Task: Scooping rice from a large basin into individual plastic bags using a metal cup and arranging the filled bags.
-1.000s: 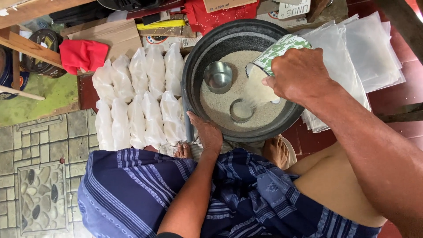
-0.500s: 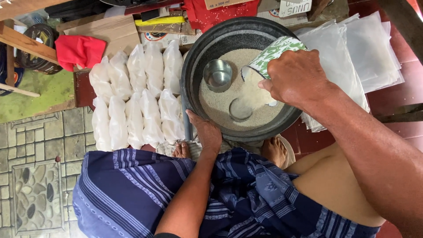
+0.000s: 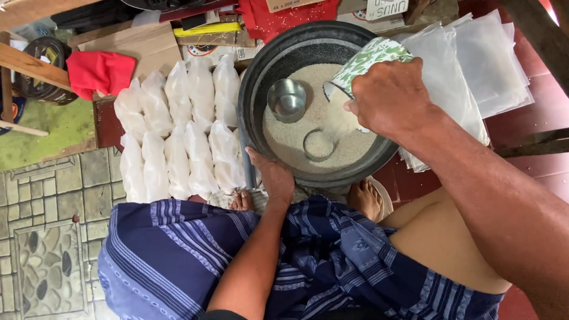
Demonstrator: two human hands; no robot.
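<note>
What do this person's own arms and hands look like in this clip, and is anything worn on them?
Both forearms are bare, with no sleeve in view. The left hand and right hand carry no gloves, and no rings, watch or bracelet can be seen. The fingers are bare too. The only clothing visible is lower down: a dark blue wrap with pale stripes across the lap.

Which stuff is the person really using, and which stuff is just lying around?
Being used:
right hand tipping the green patterned cup
left hand on the rim of the dark basin of white grains
filled bags
empty clear bags

Just lying about:
red cloth
cardboard
</note>
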